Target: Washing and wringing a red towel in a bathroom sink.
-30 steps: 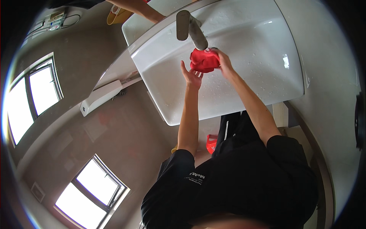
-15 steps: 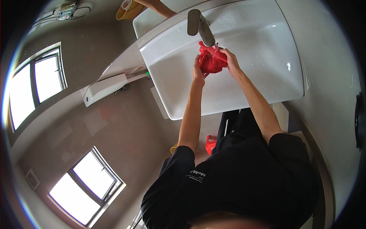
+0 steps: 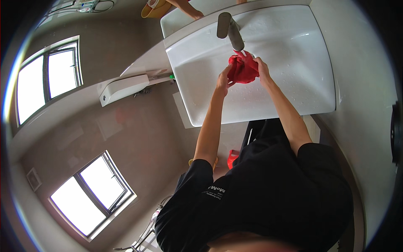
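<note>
A bunched, wet-looking red cloth (image 3: 243,69) is held over the white sink basin (image 3: 197,90), right under the spout of the grey faucet (image 3: 231,31). My left hand (image 3: 225,80) grips its left side. On the right edge, my right hand (image 3: 262,69) has its fingers closed on the same cloth. A thin stream of water seems to run from the spout onto the cloth's top. Folds of the cloth hide some of the fingertips. Water drops dot the basin around it.
A mirror runs behind the sink, reflecting a window (image 3: 50,77). At the left, a white wall-mounted box (image 3: 121,90) juts toward the basin. The right wall (image 3: 352,54) stands close beside the sink. Something red (image 3: 232,158) is on the floor below.
The view has shifted, so the sink sits slightly further right in it. Both hands still hold the red cloth under the spout, and its folds have changed shape into a rounder bundle.
</note>
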